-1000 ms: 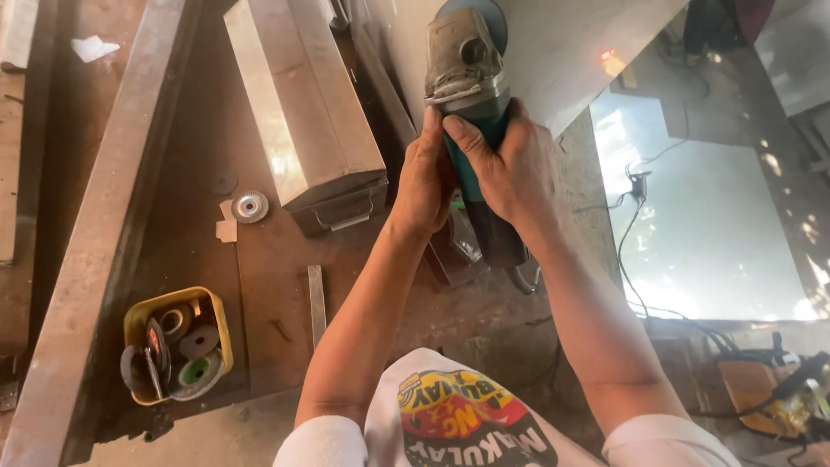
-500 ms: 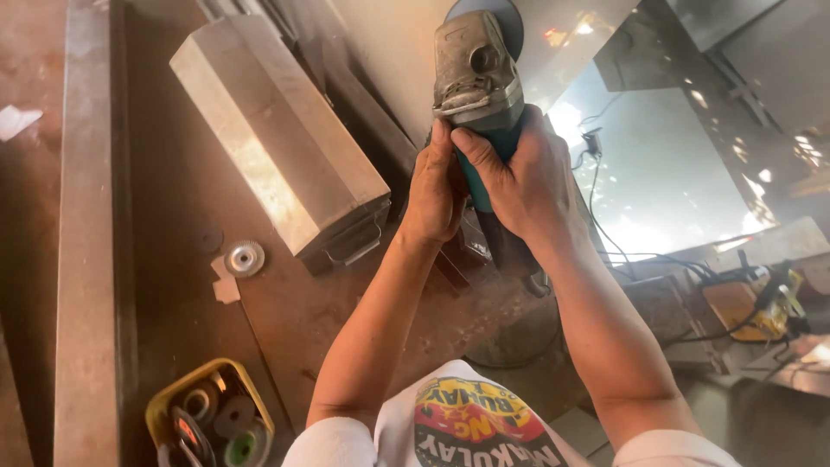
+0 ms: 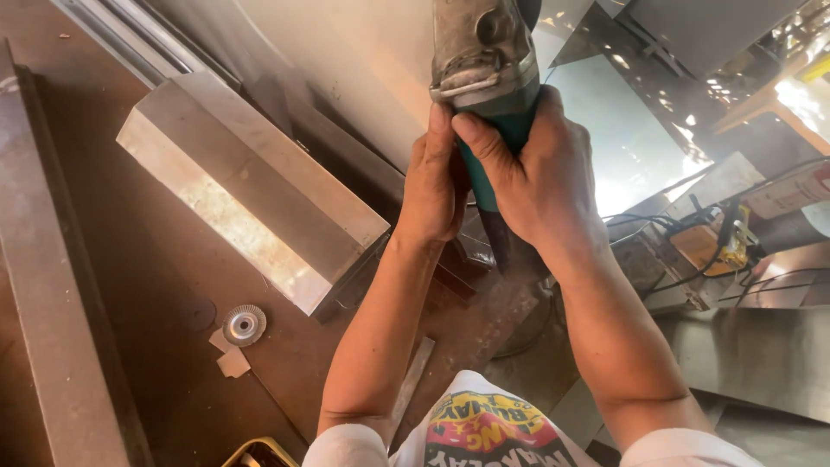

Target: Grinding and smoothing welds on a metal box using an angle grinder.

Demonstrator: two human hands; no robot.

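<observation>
Both my hands grip an angle grinder (image 3: 484, 60) with a grey metal head and a teal body, held up in front of me at the top middle of the view. My right hand (image 3: 536, 177) wraps around the teal body. On the grinder's left side rests my left hand (image 3: 437, 182), fingers pressed against it. The grinder's disc end is cut off by the top edge. Below and to the left lies a long shiny metal box (image 3: 251, 203) on the brown floor.
A long steel beam (image 3: 52, 311) runs down the left side. A small round flap disc (image 3: 244, 325) lies on the floor beside paper scraps. Sheet metal panels (image 3: 622, 138) shine at the right, with cables and an orange tool (image 3: 718, 246) beyond. A yellow tray corner (image 3: 259, 451) shows at the bottom.
The view has swung closer and to the right. The grinder now fills more of the top, and the yellow tray has almost slipped out at the bottom. Both hands keep their grip.
</observation>
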